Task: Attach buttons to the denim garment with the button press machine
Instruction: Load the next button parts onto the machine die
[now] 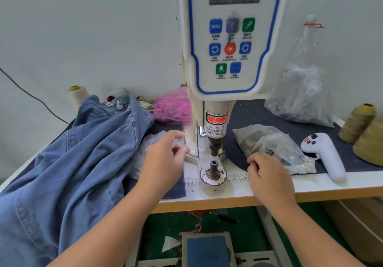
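Denim garment [72, 152] heaped on table [310, 186], left of press die [213, 166]; left hand [163, 161] nearer it, loosely open (blurred); right hand [267, 175] curled, grip contents unclear.

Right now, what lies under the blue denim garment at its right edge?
Beneath the blue denim garment show a dark navy cloth mat and a clear plastic bag. How far either continues underneath is covered.

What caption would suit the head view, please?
Both hands, left hand and right hand, flank the button press machine; denim garment lies left.
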Action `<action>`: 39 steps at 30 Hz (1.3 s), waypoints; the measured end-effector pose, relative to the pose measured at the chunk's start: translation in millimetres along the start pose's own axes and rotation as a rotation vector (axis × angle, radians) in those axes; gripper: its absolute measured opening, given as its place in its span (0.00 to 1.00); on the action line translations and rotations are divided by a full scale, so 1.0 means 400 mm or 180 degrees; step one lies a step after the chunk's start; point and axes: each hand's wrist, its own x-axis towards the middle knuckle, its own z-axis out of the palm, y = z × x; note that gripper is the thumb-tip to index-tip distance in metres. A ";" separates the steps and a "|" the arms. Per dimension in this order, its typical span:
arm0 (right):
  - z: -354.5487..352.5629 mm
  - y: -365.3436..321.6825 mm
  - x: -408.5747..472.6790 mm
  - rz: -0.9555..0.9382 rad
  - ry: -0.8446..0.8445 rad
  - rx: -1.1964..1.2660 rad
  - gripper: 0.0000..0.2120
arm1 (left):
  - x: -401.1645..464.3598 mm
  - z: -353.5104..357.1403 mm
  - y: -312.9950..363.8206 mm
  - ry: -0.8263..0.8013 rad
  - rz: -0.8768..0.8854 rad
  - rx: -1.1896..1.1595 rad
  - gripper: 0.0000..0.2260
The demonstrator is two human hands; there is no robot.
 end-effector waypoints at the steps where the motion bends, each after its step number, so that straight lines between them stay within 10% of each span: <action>1: 0.000 0.000 0.000 0.0007 -0.0005 0.0004 0.09 | -0.006 0.008 0.008 -0.0103 -0.0015 -0.0054 0.10; 39: 0.003 -0.001 -0.001 0.0013 0.0040 0.0038 0.08 | -0.024 0.055 0.036 -0.0544 -0.0050 -0.0911 0.13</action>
